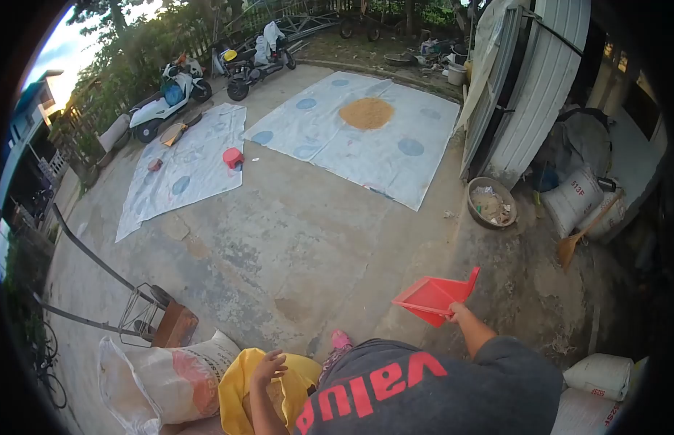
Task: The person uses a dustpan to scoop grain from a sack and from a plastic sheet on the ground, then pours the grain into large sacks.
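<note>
The right hand (459,312) is clenching the red dustpan (433,293) near its edge; the dustpan is extending forward and to the left of this grip, above the concrete floor (315,254). The left hand (269,367) is showing spread fingers and is appearing to be holding nothing, while hovering over the yellow sack (239,384), well to the left of the right-hand grip. Caution: the dustpan is depending on a one-sided grip, so a loosening or rolling wrist could be tipping it; whether it is carrying any material is not showing clearly. The yellow sack is lying directly below the released grip, and its loose mouth could be folding inward or snagging the fingers. The white sack (163,377) is bulging beside it, farther left of both grips, and a knock could be making either sack slump. The pink footwear (340,339) is resting between the grips, near the yellow sack, where a careless step could be catching the fabric
</note>
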`<state>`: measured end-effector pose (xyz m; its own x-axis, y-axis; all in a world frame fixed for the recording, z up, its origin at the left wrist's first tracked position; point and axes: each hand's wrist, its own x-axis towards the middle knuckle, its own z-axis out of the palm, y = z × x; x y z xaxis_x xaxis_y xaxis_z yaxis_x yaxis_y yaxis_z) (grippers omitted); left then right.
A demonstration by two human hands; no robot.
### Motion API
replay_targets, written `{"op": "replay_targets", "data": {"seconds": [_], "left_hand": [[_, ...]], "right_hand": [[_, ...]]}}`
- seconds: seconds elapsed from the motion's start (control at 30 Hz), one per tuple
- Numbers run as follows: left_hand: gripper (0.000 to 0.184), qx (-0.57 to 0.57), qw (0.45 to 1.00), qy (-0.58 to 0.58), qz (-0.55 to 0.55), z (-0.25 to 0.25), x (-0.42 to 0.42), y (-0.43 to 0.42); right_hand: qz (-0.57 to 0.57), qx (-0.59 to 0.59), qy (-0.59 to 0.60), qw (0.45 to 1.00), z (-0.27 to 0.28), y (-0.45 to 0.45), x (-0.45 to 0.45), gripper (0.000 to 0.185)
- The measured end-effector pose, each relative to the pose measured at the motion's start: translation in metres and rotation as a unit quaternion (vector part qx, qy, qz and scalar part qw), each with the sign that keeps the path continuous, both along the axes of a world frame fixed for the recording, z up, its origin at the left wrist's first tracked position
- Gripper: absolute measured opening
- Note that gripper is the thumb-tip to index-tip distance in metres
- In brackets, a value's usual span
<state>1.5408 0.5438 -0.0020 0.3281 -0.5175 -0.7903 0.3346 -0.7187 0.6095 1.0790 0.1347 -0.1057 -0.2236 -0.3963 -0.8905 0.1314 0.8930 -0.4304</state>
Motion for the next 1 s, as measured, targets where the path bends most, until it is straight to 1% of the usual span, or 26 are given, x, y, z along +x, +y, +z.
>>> {"op": "replay_targets", "data": {"seconds": [0.03, 0.07, 0.1, 0.13, 0.17, 0.23, 0.27, 0.3, 0.33, 0.37, 0.4, 0.47, 0.5, 0.53, 0.57, 0.6, 0.63, 0.67, 0.7, 0.73, 0.77, 0.83, 0.9, 1.0], "left_hand": [[0.052, -0.006, 1.0, -0.005, -0.013, -0.006, 0.026, -0.022], [0.053, 0.014, 0.998, -0.054, -0.001, -0.01, 0.051, -0.045], [0.054, 0.032, 0.994, -0.101, 0.013, -0.016, 0.075, -0.069], [0.057, 0.059, 0.985, -0.164, -0.009, -0.025, 0.098, -0.094], [0.057, 0.055, 0.985, -0.163, -0.019, -0.034, 0.119, -0.122], [0.059, 0.042, 0.983, -0.175, -0.044, -0.026, 0.155, -0.177], [0.059, 0.012, 0.991, -0.129, -0.035, -0.019, 0.169, -0.207], [0.059, 0.012, 0.99, -0.133, -0.048, -0.014, 0.185, -0.237], [0.058, -0.016, 0.992, -0.112, -0.06, -0.012, 0.2, -0.265], [0.057, -0.044, 0.993, -0.088, -0.069, -0.013, 0.217, -0.292], [0.057, -0.047, 0.992, -0.091, -0.074, -0.019, 0.234, -0.317], [0.054, -0.061, 0.997, -0.032, 0.032, -0.049, 0.265, -0.36], [0.052, -0.053, 0.995, -0.022, 0.083, -0.072, 0.279, -0.373], [0.051, -0.048, 0.99, -0.014, 0.133, -0.1, 0.296, -0.382], [0.046, 0.001, 0.987, -0.023, 0.161, -0.135, 0.31, -0.385], [0.05, 0.055, 0.987, -0.01, 0.149, -0.157, 0.321, -0.382], [0.048, 0.135, 0.983, 0.018, 0.126, -0.183, 0.335, -0.375], [0.043, 0.215, 0.961, 0.039, 0.169, -0.187, 0.334, -0.374], [0.04, 0.221, 0.962, 0.047, 0.154, -0.187, 0.335, -0.369], [0.04, 0.221, 0.962, 0.049, 0.153, -0.199, 0.356, -0.38], [0.039, 0.212, 0.966, 0.044, 0.145, -0.207, 0.356, -0.379], [0.039, 0.191, 0.972, 0.03, 0.134, -0.229, 0.385, -0.392], [0.039, 0.166, 0.978, 0.009, 0.123, -0.246, 0.425, -0.417], [0.039, 0.13, 0.986, -0.022, 0.099, -0.273, 0.497, -0.465]], "right_hand": [[-0.03, 0.007, 0.012, 0.999, -0.008, -0.006, 0.007, 0.034], [-0.043, 0.002, 0.007, 0.999, -0.017, -0.01, 0.017, 0.034], [-0.096, -0.014, 0.027, 0.995, -0.018, -0.014, 0.029, 0.037], [-0.147, -0.029, 0.05, 0.987, -0.01, -0.023, 0.043, 0.04], [-0.158, -0.031, 0.052, 0.986, 0.001, -0.034, 0.056, 0.04], [-0.201, -0.002, 0.026, 0.979, 0.02, -0.045, 0.085, 0.043], [-0.198, 0.009, -0.012, 0.98, 0.0, -0.059, 0.082, 0.041], [-0.211, 0.011, -0.016, 0.977, -0.016, -0.073, 0.083, 0.041], [-0.207, 0.026, -0.046, 0.977, -0.028, -0.086, 0.087, 0.039], [-0.2, 0.04, -0.076, 0.976, -0.041, -0.1, 0.095, 0.038], [-0.205, 0.038, -0.079, 0.975, -0.048, -0.113, 0.108, 0.038], [-0.222, 0.034, -0.048, 0.973, -0.053, -0.142, 0.133, 0.036], [-0.226, 0.033, -0.05, 0.972, -0.046, -0.153, 0.15, 0.036], [-0.239, 0.037, -0.019, 0.97, -0.032, -0.166, 0.172, 0.036], [-0.253, 0.04, 0.011, 0.966, -0.025, -0.185, 0.192, 0.035], [-0.264, 0.07, -0.018, 0.962, -0.054, -0.206, 0.192, 0.035], [-0.27, 0.077, -0.022, 0.96, -0.062, -0.22, 0.204, 0.035], [-0.268, 0.077, -0.038, 0.96, -0.06, -0.24, 0.219, 0.035], [-0.264, 0.076, -0.051, 0.96, -0.056, -0.26, 0.232, 0.035], [-0.265, 0.075, -0.049, 0.96, -0.06, -0.282, 0.243, 0.035], [-0.246, 0.095, -0.069, 0.962, -0.069, -0.306, 0.256, 0.035], [-0.22, 0.115, -0.09, 0.964, -0.061, -0.35, 0.295, 0.035], [-0.136, 0.059, -0.03, 0.988, -0.049, -0.399, 0.345, 0.037], [-0.109, 0.031, -0.03, 0.993, -0.038, -0.469, 0.417, 0.04]]}}
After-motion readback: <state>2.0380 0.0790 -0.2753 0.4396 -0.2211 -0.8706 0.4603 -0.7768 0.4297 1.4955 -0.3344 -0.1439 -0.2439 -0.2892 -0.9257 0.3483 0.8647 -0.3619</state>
